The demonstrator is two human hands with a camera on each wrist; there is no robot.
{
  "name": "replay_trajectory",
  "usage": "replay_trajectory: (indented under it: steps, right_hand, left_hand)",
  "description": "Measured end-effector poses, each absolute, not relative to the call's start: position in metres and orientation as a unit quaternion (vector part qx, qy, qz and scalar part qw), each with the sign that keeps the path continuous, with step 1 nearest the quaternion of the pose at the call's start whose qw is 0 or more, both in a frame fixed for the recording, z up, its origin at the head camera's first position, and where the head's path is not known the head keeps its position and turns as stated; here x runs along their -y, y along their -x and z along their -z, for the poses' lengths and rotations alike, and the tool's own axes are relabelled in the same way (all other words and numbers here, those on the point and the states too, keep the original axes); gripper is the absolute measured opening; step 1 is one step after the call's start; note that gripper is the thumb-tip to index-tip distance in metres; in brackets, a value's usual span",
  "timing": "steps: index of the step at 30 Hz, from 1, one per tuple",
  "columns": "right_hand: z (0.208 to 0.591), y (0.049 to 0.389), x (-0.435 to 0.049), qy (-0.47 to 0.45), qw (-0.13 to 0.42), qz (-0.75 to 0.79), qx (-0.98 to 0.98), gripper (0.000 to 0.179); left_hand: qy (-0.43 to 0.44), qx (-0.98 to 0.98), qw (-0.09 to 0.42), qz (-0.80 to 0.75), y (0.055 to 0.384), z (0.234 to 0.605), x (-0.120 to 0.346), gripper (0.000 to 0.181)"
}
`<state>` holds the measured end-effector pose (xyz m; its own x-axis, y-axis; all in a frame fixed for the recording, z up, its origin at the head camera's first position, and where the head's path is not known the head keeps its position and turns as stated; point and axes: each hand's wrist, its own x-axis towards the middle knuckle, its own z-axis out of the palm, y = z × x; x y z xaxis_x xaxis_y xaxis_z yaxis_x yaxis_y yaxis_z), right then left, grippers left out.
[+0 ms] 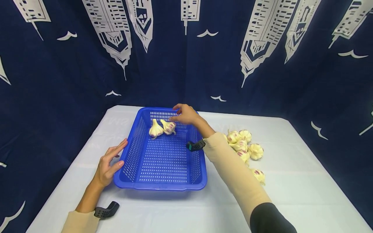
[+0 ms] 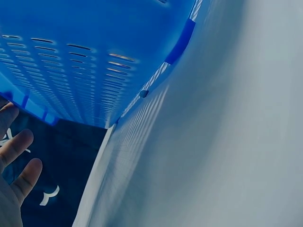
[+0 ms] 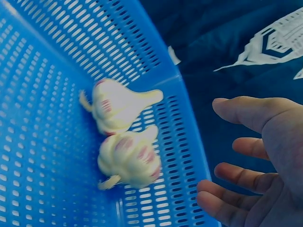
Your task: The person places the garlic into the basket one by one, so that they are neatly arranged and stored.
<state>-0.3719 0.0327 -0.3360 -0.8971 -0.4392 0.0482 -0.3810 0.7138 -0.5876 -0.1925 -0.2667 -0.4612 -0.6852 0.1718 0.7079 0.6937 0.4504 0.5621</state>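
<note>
A blue plastic basket (image 1: pixel 163 186) with slotted walls stands on the white table. Two garlic bulbs, one (image 1: pixel 156 128) at the left and another (image 1: pixel 168 126) beside it, lie at its far end; the right wrist view shows both bulbs (image 3: pixel 120 105) close together. My right hand (image 1: pixel 186 114) hangs over the basket's far right corner, fingers apart and holding nothing. At the basket's left side, my left hand (image 1: pixel 107 165) touches the rim with extended fingers. In the left wrist view only some fingers of the left hand (image 2: pixel 16 156) show, beside the basket wall.
A pile of garlic bulbs (image 1: pixel 239 144) lies on the table (image 1: pixel 291 181) right of the basket, partly hidden by the right forearm. One bulb (image 1: pixel 258 175) sits nearer the front. A dark blue curtain (image 1: pixel 186 71) with white prints hangs behind the table.
</note>
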Motion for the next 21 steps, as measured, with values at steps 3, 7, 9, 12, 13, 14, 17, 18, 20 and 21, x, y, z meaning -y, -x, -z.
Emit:
replay_trajectory:
  steps: [3,7,9,12,13,14,17,18,20,21]
  right_hand:
    - [0.333,0.370,-0.039,0.227,0.036,0.335,-0.914,0.059]
    - [0.328,0.367,-0.051,0.222,0.020,0.368,-0.903,0.057]
    - [0.327,0.365,-0.056,0.216,0.014,0.379,-0.900,0.056]
    - [0.326,0.362,-0.065,0.210,0.010,0.388,-0.897,0.056]
    - [0.326,0.361,-0.067,0.208,0.011,0.391,-0.896,0.056]
    - [0.327,0.361,-0.070,0.206,0.011,0.394,-0.896,0.056]
    - [0.330,0.359,-0.078,0.200,0.017,0.403,-0.893,0.057]
    - [0.331,0.358,-0.081,0.198,0.019,0.406,-0.892,0.057]
    - [0.332,0.356,-0.086,0.197,0.022,0.411,-0.890,0.057]
    - [0.333,0.355,-0.089,0.197,0.023,0.414,-0.888,0.058]
  left_hand:
    - [0.275,0.797,0.293,0.450,0.193,0.462,0.266,0.062]
    - [0.274,0.796,0.289,0.457,0.193,0.463,0.267,0.062]
    - [0.271,0.797,0.288,0.456,0.193,0.464,0.268,0.062]
    - [0.268,0.796,0.287,0.461,0.194,0.464,0.268,0.062]
    - [0.267,0.796,0.287,0.462,0.194,0.464,0.268,0.062]
    - [0.268,0.795,0.288,0.461,0.194,0.464,0.268,0.062]
    - [0.267,0.796,0.287,0.461,0.194,0.463,0.267,0.061]
    - [0.268,0.796,0.288,0.460,0.194,0.463,0.267,0.061]
    - [0.268,0.796,0.288,0.460,0.193,0.463,0.266,0.061]
    - [0.267,0.796,0.288,0.460,0.193,0.463,0.266,0.061]
